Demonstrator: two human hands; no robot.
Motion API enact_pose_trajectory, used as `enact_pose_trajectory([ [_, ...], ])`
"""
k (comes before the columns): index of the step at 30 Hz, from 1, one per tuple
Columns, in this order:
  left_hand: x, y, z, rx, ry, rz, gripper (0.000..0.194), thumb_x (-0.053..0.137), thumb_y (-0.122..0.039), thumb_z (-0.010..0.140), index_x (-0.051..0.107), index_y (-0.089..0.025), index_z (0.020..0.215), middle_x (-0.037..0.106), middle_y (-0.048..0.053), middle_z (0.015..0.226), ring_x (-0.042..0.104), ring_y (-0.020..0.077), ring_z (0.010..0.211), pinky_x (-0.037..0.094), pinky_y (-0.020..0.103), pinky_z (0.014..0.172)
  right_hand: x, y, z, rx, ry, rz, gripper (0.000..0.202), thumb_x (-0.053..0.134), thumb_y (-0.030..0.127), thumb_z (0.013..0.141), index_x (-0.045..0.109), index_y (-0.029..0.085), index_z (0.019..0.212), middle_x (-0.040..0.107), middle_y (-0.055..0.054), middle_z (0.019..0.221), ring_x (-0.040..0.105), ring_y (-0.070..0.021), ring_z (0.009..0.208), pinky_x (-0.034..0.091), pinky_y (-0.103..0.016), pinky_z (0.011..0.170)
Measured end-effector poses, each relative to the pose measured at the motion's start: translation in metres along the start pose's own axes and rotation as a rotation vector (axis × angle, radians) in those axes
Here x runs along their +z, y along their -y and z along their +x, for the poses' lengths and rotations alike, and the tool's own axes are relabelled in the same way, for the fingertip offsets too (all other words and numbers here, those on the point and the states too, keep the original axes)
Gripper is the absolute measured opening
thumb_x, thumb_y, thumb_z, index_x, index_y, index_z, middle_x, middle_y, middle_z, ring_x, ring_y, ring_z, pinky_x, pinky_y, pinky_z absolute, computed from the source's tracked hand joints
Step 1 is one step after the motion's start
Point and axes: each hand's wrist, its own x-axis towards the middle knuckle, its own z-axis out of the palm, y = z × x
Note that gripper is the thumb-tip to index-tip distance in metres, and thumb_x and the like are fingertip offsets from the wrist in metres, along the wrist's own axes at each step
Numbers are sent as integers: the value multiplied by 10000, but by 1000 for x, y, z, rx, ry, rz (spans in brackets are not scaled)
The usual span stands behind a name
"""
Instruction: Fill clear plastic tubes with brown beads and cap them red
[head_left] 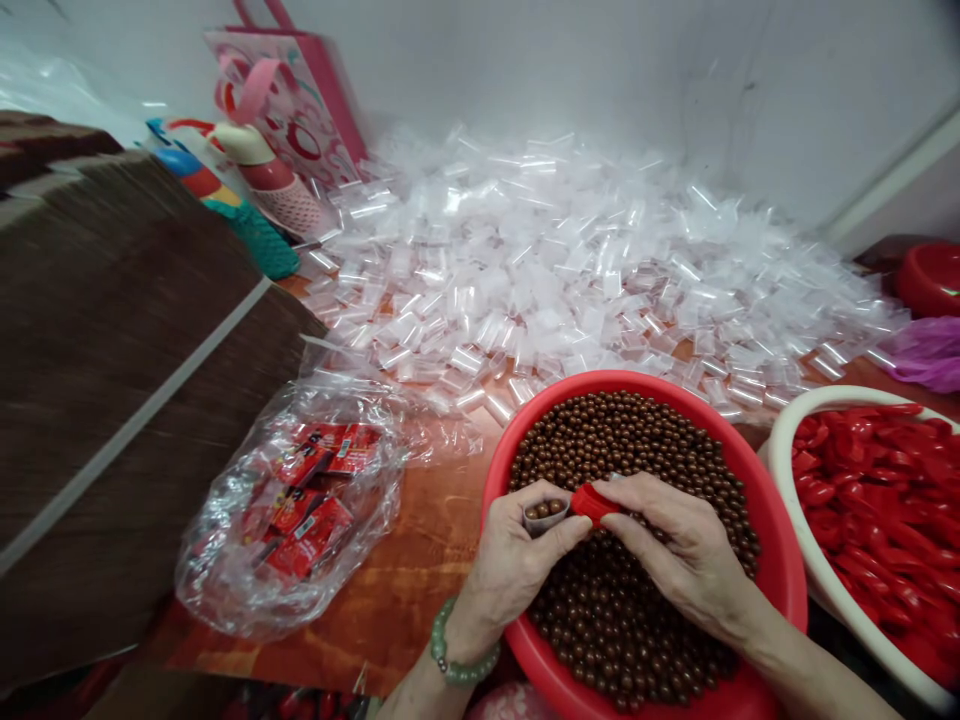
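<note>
My left hand (517, 555) is closed around a small clear plastic tube (546, 516) with several brown balls showing in its open mouth. Between the thumb and fingers of my right hand (667, 545) is a red plastic cap (592, 504), right beside the tube's mouth. Whether cap and tube touch, I cannot tell. Both hands are over a red basin (780, 540) filled with shiny brown balls (637, 630). A green bead bracelet (454, 650) circles my left wrist.
Behind the basin lies a wide heap of clear plastic tubes (525, 260). A white basin (784, 470) of red plastic pieces (877, 520) stands at right. At left are a clear bag (225, 590) of red packets, strapped brown cardboard (112, 380), bottles (262, 165) and a pink gift bag (330, 110).
</note>
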Motion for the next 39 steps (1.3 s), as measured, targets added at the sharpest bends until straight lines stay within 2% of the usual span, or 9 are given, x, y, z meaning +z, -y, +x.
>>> enact_pose_trajectory([
  [3, -1, 0, 0, -36, 40, -27, 282, 758, -389, 765, 670, -123, 799, 649, 12, 702, 549, 113, 646, 414, 219, 631, 2, 1, -3, -76, 89, -85, 355, 619, 257, 933, 560, 167, 1271, 711, -101, 1126, 670, -199, 1037, 544, -318, 941],
  [5, -2, 0, 0, -47, 56, -11, 302, 759, -403, 763, 665, -118, 798, 629, 10, 701, 525, 109, 641, 395, 220, 618, 3, 0, -6, -92, 106, -150, 418, 651, 310, 912, 534, 153, 1280, 704, -115, 1121, 667, -218, 1034, 548, -350, 948],
  [11, -3, 1, 0, -44, 120, -21, 332, 751, -424, 762, 632, -119, 706, 474, -38, 628, 370, 74, 582, 279, 211, 547, 8, -2, -11, -175, 76, -314, 299, 534, 158, 958, 521, 118, 1254, 714, -112, 1022, 687, -196, 954, 574, -333, 903],
  [14, -3, -2, 0, -36, 176, -49, 332, 735, -427, 775, 627, -122, 703, 451, -44, 618, 341, 71, 571, 258, 215, 534, 7, -2, -11, -216, 77, -350, 284, 504, 132, 962, 530, 89, 1242, 713, -128, 1007, 686, -195, 952, 586, -299, 855],
  [19, -2, -4, 1, -6, 197, -12, 305, 697, -402, 812, 616, -127, 707, 438, -43, 632, 348, 79, 592, 277, 215, 553, 5, -1, -14, -211, 126, -364, 284, 502, 126, 963, 530, 93, 1244, 713, -126, 1006, 684, -199, 939, 596, -307, 831],
  [24, -1, -3, 1, -35, 212, 15, 311, 661, -422, 836, 612, -126, 754, 461, -33, 655, 370, 90, 606, 291, 223, 563, 5, -3, -17, -164, 191, -327, 288, 496, 127, 966, 520, 119, 1252, 697, -117, 1012, 671, -200, 945, 595, -322, 830],
  [30, -4, -5, 1, -15, 220, 51, 362, 653, -468, 825, 594, -132, 704, 431, -33, 640, 338, 93, 599, 254, 243, 560, -1, 0, -8, -111, 243, -127, 271, 521, 138, 956, 535, 182, 1223, 706, -81, 974, 688, -177, 888, 587, -278, 789],
  [34, -4, -8, 0, -41, 198, 45, 375, 662, -487, 809, 618, -127, 713, 441, -29, 629, 342, 97, 594, 242, 250, 558, -3, 0, -5, 7, 96, -7, 265, 652, 224, 905, 595, 222, 1164, 732, -43, 939, 711, -162, 817, 581, -245, 758],
  [39, -1, -9, -1, 1, 199, 83, 356, 645, -465, 824, 631, -126, 719, 444, -29, 623, 346, 95, 580, 243, 244, 543, 2, -5, -5, 321, -58, 315, 191, 752, 341, 825, 683, 224, 959, 716, -9, 842, 703, -141, 727, 581, -211, 669],
])
